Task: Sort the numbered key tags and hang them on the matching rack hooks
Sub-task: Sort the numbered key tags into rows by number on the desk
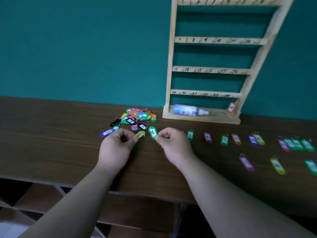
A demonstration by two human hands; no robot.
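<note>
Left hand [118,145] pinches yellow tag 6 [139,134]; right hand [173,144] pinches green tag 2 [153,132]. Both near tag pile [137,115] on table [68,134], left of wooden rack [211,69].

Bright numbered key tags [138,115] lay heaped on the table [51,126]. Single tags [224,140] lay in a row near the upright wooden rack [171,48].

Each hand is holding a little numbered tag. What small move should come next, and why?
Probably the right hand should lay its green plastic tag marked 2 on the brown wooden table just left of the green tag marked 3. That row seems to rise rightward: 3, then the pink tag marked 5. The yellow tag marked 6 in the left hand can wait.
</note>
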